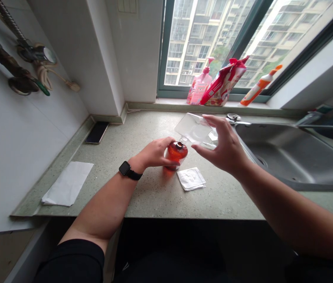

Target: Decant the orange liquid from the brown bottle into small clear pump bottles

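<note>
Left hand (pixel 154 152) curls loosely around small round amber glass bottle (pixel 176 154) standing on the speckled countertop (pixel 154 188). Right hand (pixel 224 147), fingers partly spread, holds tilted clear plastic container (pixel 193 129) above the bottle's mouth.

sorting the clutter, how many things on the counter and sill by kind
bottles: 3, amber, pink, orange-capped
pouches: 2, clear, red
paper pieces: 2, sheet, small square
phone: 1
total: 8
</note>
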Demonstrator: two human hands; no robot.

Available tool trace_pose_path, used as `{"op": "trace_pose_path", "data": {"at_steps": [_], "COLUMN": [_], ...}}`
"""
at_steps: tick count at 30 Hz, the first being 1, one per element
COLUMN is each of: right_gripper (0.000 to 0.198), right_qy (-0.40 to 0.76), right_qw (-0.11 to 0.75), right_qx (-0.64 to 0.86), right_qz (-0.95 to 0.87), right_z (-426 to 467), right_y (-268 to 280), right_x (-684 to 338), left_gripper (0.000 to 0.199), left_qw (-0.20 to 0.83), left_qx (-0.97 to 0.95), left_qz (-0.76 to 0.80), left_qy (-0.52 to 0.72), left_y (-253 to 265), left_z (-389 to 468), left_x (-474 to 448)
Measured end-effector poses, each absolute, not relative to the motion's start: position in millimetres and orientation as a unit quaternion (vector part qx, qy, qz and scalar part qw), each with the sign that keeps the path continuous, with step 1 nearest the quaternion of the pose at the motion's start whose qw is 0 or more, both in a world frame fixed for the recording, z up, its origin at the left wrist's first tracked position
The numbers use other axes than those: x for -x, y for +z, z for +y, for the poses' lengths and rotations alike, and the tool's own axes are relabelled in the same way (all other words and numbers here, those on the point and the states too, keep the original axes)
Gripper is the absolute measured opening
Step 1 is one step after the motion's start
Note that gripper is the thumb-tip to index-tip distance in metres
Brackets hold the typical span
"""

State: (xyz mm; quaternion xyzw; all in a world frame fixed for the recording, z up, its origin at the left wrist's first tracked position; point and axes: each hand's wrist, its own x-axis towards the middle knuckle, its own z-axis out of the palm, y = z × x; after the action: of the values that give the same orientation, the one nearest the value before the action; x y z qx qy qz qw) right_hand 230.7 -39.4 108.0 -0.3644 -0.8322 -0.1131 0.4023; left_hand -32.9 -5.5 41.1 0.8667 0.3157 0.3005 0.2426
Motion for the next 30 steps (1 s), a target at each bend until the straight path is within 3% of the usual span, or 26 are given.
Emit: {"op": "trace_pose_path", "data": {"at_steps": [12,30], "right_gripper": [0.074,0.08], "right_qy": [-0.128,-0.163], "right_qw": [0.372,0.366], "right_qx": [0.362,0.332], "right_qz": [-0.845,-0.854], "right_z": [-40.5,-42.3], "right_y": [110.3,114.5], "right_x": [-224.9,-221.4], "left_gripper": [0.065,0.064], "left_qw": [0.245,0.232], "left_qx": [-0.866,-0.868], "left_qz": [0.315,0.312], "left_qy": [0.302,0.307], "left_y": [42.0,43.0], "left_z": [-6.1,-7.1], "left_x": [32.9,32.3]}}
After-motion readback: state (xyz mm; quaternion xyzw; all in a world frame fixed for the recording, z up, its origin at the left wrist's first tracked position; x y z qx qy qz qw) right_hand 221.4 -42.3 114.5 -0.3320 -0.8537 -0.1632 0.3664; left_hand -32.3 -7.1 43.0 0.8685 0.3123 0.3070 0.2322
